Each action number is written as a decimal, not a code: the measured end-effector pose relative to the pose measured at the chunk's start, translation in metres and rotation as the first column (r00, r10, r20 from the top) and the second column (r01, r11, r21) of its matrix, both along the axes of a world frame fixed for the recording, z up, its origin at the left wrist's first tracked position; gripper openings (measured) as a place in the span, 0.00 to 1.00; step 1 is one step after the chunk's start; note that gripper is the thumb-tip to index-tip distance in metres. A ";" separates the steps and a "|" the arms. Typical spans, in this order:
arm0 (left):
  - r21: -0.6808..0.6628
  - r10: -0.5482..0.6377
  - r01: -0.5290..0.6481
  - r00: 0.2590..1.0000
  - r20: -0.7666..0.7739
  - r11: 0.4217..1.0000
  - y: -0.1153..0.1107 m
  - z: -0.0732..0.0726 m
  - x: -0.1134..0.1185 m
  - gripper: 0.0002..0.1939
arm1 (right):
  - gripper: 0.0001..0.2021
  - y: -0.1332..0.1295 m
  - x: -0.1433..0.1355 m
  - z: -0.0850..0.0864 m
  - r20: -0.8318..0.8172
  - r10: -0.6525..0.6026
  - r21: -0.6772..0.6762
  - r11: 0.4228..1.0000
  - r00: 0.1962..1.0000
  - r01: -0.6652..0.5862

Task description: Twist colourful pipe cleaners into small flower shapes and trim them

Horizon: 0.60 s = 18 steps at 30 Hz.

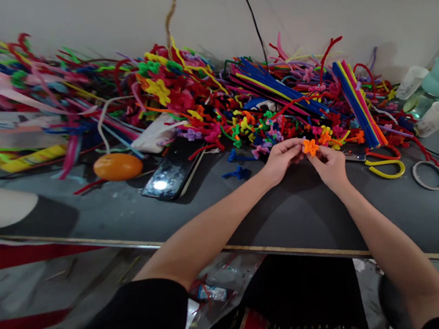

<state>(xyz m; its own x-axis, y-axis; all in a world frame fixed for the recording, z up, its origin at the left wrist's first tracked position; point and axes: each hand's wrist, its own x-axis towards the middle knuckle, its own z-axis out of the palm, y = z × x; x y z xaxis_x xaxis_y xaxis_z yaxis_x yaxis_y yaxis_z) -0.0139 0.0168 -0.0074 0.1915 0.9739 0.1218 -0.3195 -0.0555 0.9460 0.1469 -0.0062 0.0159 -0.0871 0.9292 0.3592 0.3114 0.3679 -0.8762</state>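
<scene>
Orange flower (pixel 310 146) of twisted pipe cleaner, pinched between both hands above the grey table (pixel 301 212), at the near edge of the big heap. Small and round, petals spread flat and facing up toward the camera; no clear long axis to speak of (any stem is hidden by the fingers).

Right behind it, a heap of finished little flowers (pixel 248 125) in red, yellow, green and pink, touching or nearly touching the fingertips. Farther back, a bundle of straight blue and yellow pipe cleaners (pixel 357 104), slanting up to the left. To the right, a yellow loop (pixel 387 168) and a grey ring (pixel 429 175) lying flat, then two paper cups (pixel 437 117) near the table's corner. To the left, two blue scraps (pixel 238 165), a dark phone (pixel 170 172) with a bright glare on its screen, and an orange (pixel 118 166) just beside it. Nothing between the hands and the flower.

Left hand (pixel 281 159) reaching in from the lower left, forearm bare, fingers closed on the flower's left side. Right hand (pixel 331 165) coming from the lower right, fingers curled, thumb and forefinger gripping the flower's right side. Both wrists low, close over the table.
</scene>
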 end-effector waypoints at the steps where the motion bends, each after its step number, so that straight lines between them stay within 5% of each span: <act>1: 0.013 0.005 -0.005 1.000 0.004 1.000 0.000 0.000 0.000 0.08 | 0.13 0.001 0.000 0.000 -0.025 -0.008 -0.012 1.000 1.000 0.008; 6: 0.222 0.077 -0.045 0.987 -0.140 0.974 -0.004 0.004 -0.002 0.16 | 0.21 0.005 -0.001 -0.001 -0.243 -0.055 -0.133 0.991 0.968 0.023; 12: 0.402 0.195 0.014 0.859 -0.473 0.915 -0.013 0.002 0.005 0.24 | 0.25 0.007 0.000 0.000 -0.322 -0.072 -0.177 0.984 0.944 0.015; 16: 0.398 0.371 -0.242 0.883 -0.287 0.885 -0.010 0.013 0.000 0.27 | 0.23 0.010 0.004 -0.004 -0.321 -0.106 -0.171 0.984 0.941 0.053; 18: 0.423 0.493 -0.428 0.868 -0.053 0.798 -0.005 0.034 -0.010 0.25 | 0.21 0.011 0.006 -0.005 -0.283 -0.126 -0.184 0.980 0.951 0.076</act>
<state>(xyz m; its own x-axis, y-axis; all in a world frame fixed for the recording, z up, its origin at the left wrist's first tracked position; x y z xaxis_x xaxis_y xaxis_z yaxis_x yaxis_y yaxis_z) -0.0243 0.0118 0.0268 -0.2202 0.8301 0.5123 -0.0162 -0.5282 0.8490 0.1529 0.0047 0.0108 0.0954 0.9767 0.1920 0.0607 0.1868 -0.9805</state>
